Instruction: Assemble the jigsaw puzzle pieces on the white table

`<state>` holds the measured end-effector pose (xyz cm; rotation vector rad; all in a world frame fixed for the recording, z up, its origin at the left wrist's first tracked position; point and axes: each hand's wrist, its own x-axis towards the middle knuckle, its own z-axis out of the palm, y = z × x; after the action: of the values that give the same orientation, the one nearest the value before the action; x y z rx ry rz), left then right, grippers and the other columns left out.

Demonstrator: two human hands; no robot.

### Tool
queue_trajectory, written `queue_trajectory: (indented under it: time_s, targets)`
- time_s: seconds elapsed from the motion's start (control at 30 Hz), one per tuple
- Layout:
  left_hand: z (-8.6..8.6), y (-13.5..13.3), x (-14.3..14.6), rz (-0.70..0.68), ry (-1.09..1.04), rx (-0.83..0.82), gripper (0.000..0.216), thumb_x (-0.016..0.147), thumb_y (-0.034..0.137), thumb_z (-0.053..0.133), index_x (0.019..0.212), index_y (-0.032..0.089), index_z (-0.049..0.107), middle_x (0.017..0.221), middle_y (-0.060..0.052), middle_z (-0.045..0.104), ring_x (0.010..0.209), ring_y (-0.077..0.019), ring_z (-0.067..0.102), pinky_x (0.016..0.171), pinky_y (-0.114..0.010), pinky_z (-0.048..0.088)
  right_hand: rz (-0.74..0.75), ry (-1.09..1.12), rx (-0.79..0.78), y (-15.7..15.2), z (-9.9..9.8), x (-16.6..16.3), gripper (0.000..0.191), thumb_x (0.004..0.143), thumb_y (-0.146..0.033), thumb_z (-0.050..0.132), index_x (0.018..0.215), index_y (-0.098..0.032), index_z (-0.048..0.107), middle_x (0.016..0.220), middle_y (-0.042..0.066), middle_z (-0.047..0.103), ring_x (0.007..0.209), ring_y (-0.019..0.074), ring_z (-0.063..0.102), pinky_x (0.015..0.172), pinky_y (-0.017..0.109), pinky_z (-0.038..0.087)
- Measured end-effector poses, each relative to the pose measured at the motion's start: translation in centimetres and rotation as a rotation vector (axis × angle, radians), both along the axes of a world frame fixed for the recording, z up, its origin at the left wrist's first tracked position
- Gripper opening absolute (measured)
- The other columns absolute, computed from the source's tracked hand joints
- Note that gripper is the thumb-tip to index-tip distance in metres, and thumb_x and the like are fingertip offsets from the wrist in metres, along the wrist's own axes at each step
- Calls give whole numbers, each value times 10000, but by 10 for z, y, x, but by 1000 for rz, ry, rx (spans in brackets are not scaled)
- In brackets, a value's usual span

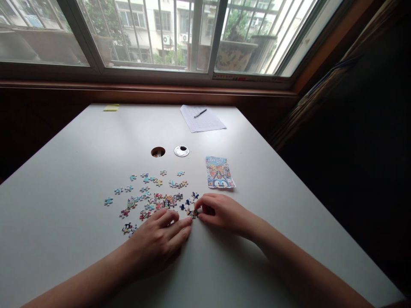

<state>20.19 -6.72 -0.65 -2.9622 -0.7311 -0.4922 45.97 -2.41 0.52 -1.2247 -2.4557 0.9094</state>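
Several small colourful jigsaw pieces [150,194] lie scattered on a white table [80,171] in front of me. My left hand [160,241] rests flat on the table just below the pieces, fingers stretched out toward them and holding nothing. My right hand [218,209] is curled, its fingertips pinched on a jigsaw piece [192,212] at the right end of the cluster. The fingertips of both hands nearly meet at that piece. A small printed picture card [220,172] of the puzzle lies just above my right hand.
A round cable hole [158,152] and its loose silver cap [181,151] sit beyond the pieces. Farther back lie a sheet of paper [202,118] with a pen [200,113] and a yellow sticky pad [111,108]. A barred window runs along the far side.
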Motion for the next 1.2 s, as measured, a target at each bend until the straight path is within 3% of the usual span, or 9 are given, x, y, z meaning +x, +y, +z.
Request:
queue_trajectory:
  time_s: [0.4,0.83,1.2]
  targets:
    - [-2,1,-1,-3,-24,18,290,967,189,524,1232,173,642,1346,-18,659,1030,-249,518,879,-429,423,-11,11,12,1,-2,0,208,856,-163,652,1044,-224,715,878,8,660,765,138,598,719,247,454]
    - [9,-1,1,-55,-161,31,244,895,146,573,1118,152,670,1149,-48,738,910,-225,552,781,-401,448,-7,14,7,0,0,1,207,856,-176,659,1050,-220,717,880,20,667,765,145,599,722,254,455]
    - [-2,2,-4,60,-60,2,306,906,221,591,1206,202,649,1294,-59,679,1044,-256,548,926,-438,458,0,8,17,1,0,0,203,862,-174,651,1050,-219,715,874,18,662,757,142,597,715,250,452]
